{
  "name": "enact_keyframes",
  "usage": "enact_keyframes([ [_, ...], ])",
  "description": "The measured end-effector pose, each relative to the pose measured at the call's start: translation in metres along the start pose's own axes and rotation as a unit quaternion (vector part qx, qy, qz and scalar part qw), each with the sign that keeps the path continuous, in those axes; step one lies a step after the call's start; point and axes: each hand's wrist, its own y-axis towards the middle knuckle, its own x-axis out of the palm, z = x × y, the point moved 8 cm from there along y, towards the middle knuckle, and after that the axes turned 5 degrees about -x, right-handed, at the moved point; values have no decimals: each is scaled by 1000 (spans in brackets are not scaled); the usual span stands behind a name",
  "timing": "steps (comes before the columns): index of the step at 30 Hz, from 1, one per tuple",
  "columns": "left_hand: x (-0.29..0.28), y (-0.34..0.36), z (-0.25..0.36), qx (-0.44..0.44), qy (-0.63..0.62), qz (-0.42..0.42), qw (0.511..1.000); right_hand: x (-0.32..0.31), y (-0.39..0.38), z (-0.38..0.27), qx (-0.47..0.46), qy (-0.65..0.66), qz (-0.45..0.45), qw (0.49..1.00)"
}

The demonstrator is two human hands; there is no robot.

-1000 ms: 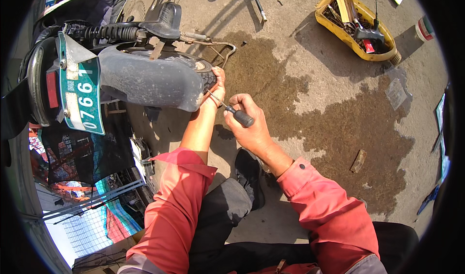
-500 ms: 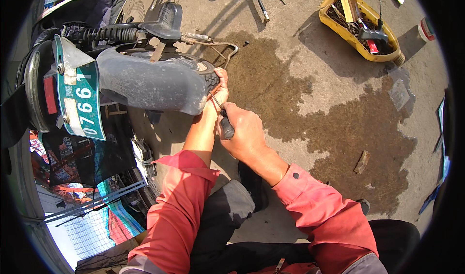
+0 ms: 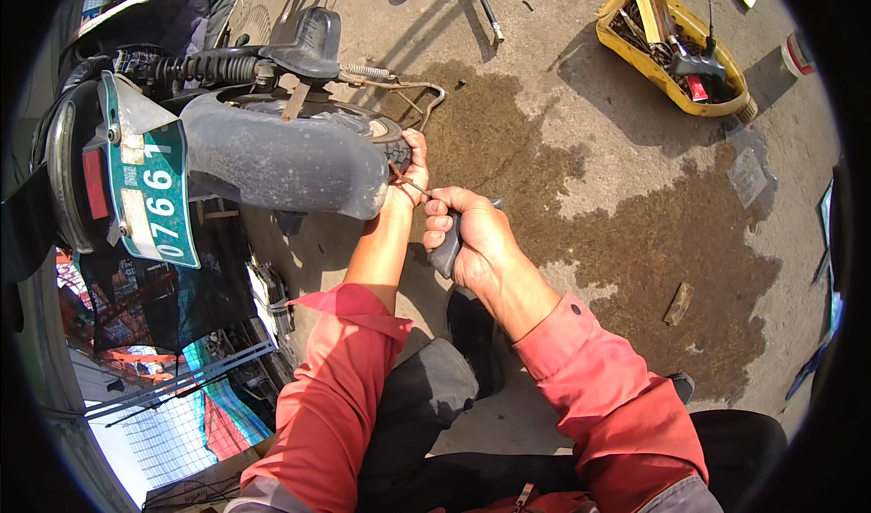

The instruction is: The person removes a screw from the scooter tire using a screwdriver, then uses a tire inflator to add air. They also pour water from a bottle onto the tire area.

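Since a moment ago, the right hand [image 3: 476,234] has moved back a bit from the tire [image 3: 397,153]. It makes a fist around a tool [image 3: 445,256] with a fat, dark grey handle and a thin metal rod. The rod points at the black, bumpy tire, by the end of the dusty mudguard [image 3: 281,150]. The left hand [image 3: 417,166] touches the tire, but I can't tell if its fingers close on it.

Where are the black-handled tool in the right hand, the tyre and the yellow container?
Black-handled tool [image 3: 444,259]: head view, on the handle's lower end.
Tyre [image 3: 397,153]: head view, on the exposed tread.
Yellow container [image 3: 719,108]: head view, on the outer wall near its neck.
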Motion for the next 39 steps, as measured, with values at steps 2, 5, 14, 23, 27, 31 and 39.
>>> enact_keyframes([
  [2,-1,2,0,-2,-4,1,1000,2,2,-2,0,-7,-3,1000],
  [5,-3,0,1,0,-5,6,1000,5,-4,-8,-59,-105,16,993],
  [14,-1,-2,0,5,-4,2,1000,28,-24,-23,-547,-647,-141,512],
  [23,0,-1,-1,18,16,-17,1000,-15,12,-6,-121,-166,-62,977],
  [27,0,4,3,1,-10,-15,1000,-16,20,15,39,58,-51,996],
  [31,-3,6,2,-18,-32,-6,999,-17,26,20,62,130,-42,989],
  [39,-3,8,-3,-53,-64,1,997,14,-9,-24,-452,-508,-75,729],
])
